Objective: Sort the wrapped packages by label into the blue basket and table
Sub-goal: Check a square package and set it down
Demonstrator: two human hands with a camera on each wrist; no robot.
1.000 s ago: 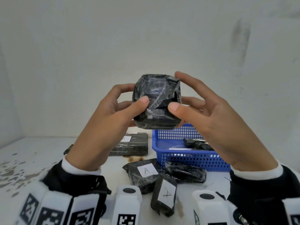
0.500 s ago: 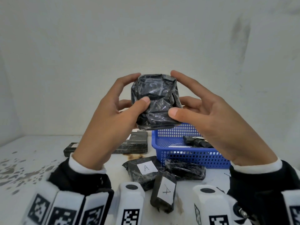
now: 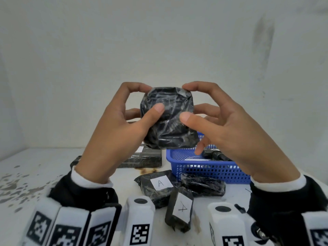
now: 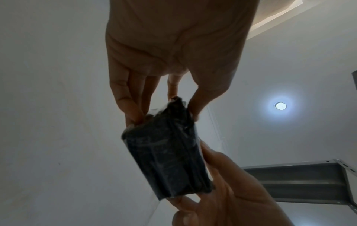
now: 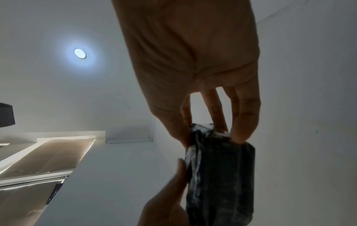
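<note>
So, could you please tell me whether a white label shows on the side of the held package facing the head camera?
No, the package held by both hands shows only shiny black wrap on that side.

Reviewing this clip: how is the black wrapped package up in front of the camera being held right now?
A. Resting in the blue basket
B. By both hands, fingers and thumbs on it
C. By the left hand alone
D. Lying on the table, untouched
B: the left hand and right hand both grip the black wrapped package, raised above the table and blue basket.
</note>
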